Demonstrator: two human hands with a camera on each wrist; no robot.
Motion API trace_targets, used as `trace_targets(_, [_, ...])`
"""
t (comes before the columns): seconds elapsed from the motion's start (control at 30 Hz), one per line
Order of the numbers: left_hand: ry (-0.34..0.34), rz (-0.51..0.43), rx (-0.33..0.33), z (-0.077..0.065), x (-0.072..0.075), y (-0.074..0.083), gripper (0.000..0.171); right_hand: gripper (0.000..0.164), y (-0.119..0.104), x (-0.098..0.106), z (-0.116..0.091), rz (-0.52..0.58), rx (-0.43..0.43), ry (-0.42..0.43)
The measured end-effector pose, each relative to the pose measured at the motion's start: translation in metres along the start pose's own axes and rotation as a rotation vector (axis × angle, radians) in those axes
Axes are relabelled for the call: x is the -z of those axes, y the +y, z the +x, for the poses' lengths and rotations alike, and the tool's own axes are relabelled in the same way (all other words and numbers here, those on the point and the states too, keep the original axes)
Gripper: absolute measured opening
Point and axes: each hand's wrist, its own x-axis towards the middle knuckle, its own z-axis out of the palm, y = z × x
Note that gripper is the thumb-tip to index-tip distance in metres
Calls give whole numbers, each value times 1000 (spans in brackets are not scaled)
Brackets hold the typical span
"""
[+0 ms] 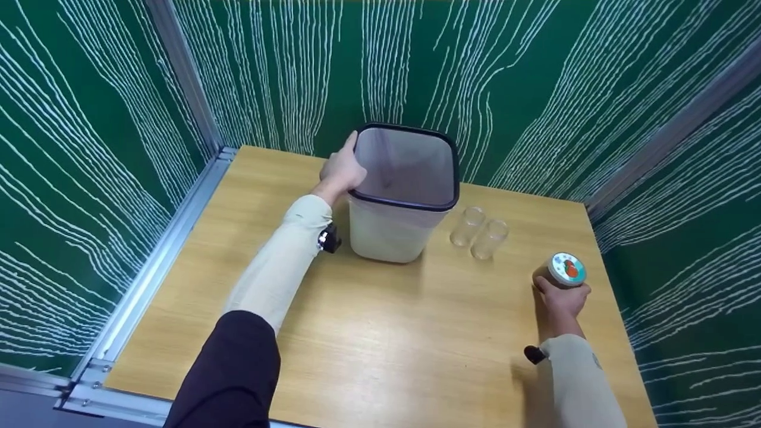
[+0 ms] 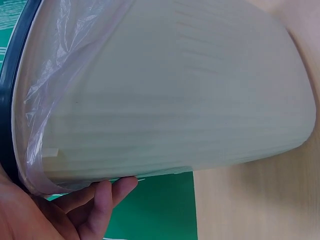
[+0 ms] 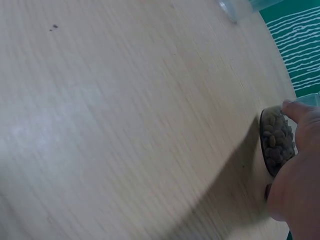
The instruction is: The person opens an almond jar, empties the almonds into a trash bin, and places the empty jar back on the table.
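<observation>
A pale trash bin with a dark rim and a thin clear liner stands upright on the table. My left hand grips its rim at the left side, thumb on top and fingers along the outer wall. In the left wrist view, the fingers lie against the bin wall under the liner's folded edge. At the right, my right hand holds a clear jar whose lid carries a red fruit picture. Small brown pieces fill the jar in the right wrist view; the hand wraps its side.
Two clear glasses stand side by side between the bin and the jar. The wooden table is enclosed by green panels with white lines, and a metal frame rail runs along its left edge.
</observation>
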Motion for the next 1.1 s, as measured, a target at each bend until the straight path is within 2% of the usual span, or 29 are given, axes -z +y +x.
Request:
trace_targets(0.33, [-6,2,5,-1,-3,-3,86,113,4,1,-3,-47,8,7])
trace_targets(0.6, [11,-9,2,3,-3,-2,86,112,2,-3,-6,14,9,30])
trace_targets(0.83, [5,-10,16,2,-3,1,85,113,4,-7,-21,69,88,42])
trace_targets(1.1, [14,-64,3,-2,0,-1,81,112,3,-9,-51,60,108,-27])
